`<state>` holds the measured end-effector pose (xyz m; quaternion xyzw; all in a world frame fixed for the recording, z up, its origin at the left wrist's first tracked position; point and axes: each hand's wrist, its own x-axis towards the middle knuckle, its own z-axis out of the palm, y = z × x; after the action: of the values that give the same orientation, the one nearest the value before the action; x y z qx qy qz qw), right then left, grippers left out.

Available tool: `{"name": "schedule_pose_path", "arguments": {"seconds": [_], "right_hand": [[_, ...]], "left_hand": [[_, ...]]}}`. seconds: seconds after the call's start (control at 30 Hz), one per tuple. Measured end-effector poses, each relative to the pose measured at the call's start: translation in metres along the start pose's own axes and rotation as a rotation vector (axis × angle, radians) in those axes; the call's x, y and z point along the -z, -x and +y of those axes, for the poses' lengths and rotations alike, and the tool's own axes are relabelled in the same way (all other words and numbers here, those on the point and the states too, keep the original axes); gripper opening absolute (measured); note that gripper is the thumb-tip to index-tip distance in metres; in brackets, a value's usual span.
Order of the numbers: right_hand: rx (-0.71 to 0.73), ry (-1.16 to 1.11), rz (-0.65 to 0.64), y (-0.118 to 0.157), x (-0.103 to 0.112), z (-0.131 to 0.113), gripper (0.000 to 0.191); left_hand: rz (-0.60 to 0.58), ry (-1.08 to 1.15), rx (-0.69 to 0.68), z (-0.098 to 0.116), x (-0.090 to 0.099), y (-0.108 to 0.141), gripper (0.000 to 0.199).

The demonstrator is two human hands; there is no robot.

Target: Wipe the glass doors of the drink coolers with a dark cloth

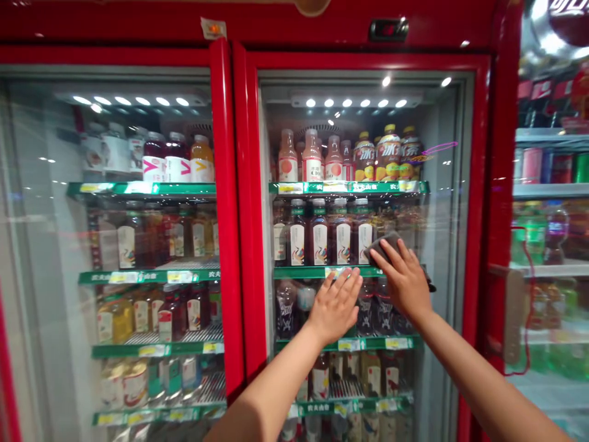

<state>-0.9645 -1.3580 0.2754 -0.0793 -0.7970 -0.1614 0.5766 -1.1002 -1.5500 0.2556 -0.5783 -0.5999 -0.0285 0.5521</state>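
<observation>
A dark grey cloth point(385, 245) lies pressed against the glass door point(444, 202) of a red drinks fridge, under the fingers of my right hand point(402, 273). Part of the cloth shows beyond the far side of that hand, near the wrist. Lower and to the left, my left hand point(335, 304) rests flat at the same glass, fingers stretched, with nothing in it. Behind the glass stand shelves of bottles, among them dark bottles with white labels point(319, 236) level with the cloth.
The red door frame point(248, 215) surrounds the glass. Left of it is a second glass door point(41, 245) with more bottles behind. A grey-brown handle point(512, 316) sits at the right edge. Further right is another drinks cooler point(552, 270). A small display point(389, 29) is above.
</observation>
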Motion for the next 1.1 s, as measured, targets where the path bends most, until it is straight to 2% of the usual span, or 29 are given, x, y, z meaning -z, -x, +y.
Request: {"name": "schedule_pose_path", "arguments": {"seconds": [0.07,0.13,0.23,0.3,0.4,0.47,0.53,0.6,0.7,0.77,0.83,0.9,1.0,1.1], "right_hand": [[-0.077,-0.009,0.050,-0.010,0.002,0.022,0.075],[-0.179,-0.029,0.137,-0.001,0.001,0.037,0.074],[-0.261,-0.045,0.220,0.030,-0.003,0.032,0.076],[-0.214,-0.043,0.161,0.041,-0.005,0.017,0.079],[-0.104,-0.043,0.041,0.027,-0.003,0.007,0.079],[-0.103,-0.044,0.041,0.009,-0.001,0.018,0.075],[-0.159,-0.046,0.092,0.001,-0.001,0.037,0.072],[-0.246,-0.045,0.166,0.011,-0.003,0.050,0.073],[-0.340,-0.026,0.232,0.044,-0.009,0.045,0.078],[-0.306,-0.008,0.166,0.059,-0.010,0.034,0.082],[-0.252,0.010,0.078,0.057,-0.009,0.031,0.084],[-0.236,0.023,0.030,0.042,-0.005,0.045,0.081],[-0.310,0.028,0.053,0.027,0.003,0.080,0.075],[-0.470,0.029,0.153,0.052,0.002,0.098,0.074]], "left_hand": [[-0.001,-0.005,0.005,0.004,-0.002,-0.010,0.071],[-0.005,-0.014,0.014,0.007,-0.004,-0.016,0.071],[-0.012,-0.027,0.017,0.011,-0.007,-0.017,0.070],[-0.014,-0.037,0.011,0.012,-0.009,-0.016,0.070],[-0.008,-0.068,0.011,0.013,-0.013,-0.016,0.069],[0.000,-0.094,0.004,0.012,-0.016,-0.015,0.068],[0.010,-0.119,-0.012,0.011,-0.018,-0.015,0.068],[0.023,-0.133,-0.020,0.011,-0.020,-0.015,0.067],[0.046,-0.121,-0.022,0.010,-0.021,-0.017,0.067],[0.067,-0.099,-0.022,0.009,-0.022,-0.019,0.068],[0.087,-0.075,-0.018,0.009,-0.023,-0.022,0.069],[0.100,-0.056,-0.014,0.008,-0.025,-0.025,0.069],[0.116,-0.031,-0.013,0.008,-0.027,-0.028,0.069],[0.136,-0.018,-0.016,0.009,-0.029,-0.030,0.073]]}}
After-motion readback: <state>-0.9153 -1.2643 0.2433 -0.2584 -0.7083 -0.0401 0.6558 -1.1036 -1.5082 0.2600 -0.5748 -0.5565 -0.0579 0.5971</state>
